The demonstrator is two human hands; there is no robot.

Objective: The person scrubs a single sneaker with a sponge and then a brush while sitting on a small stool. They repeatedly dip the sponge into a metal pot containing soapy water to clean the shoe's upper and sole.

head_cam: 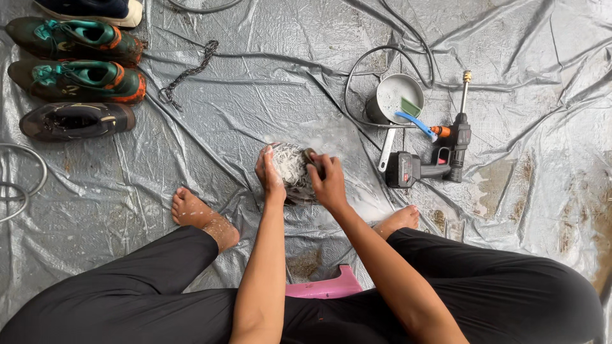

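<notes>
Soapy shoe: centre of the grey tarpaulin, between the person's bare feet, covered in white foam. Left hand: fingers curled round the shoe's left side, gripping it. Right hand: closed over a dark scrubbing item, too hidden to identify, and pressed on the shoe's right side. Metal pot: far right of the shoe, holding sudsy water, a green sponge and a blue-handled brush. Cordless spray gun: just right of the pot's handle, hose attached. Far left: two teal-and-orange muddy shoes, one dark shoe. Chain: beside them. Pink stool: under the person, near edge.
</notes>
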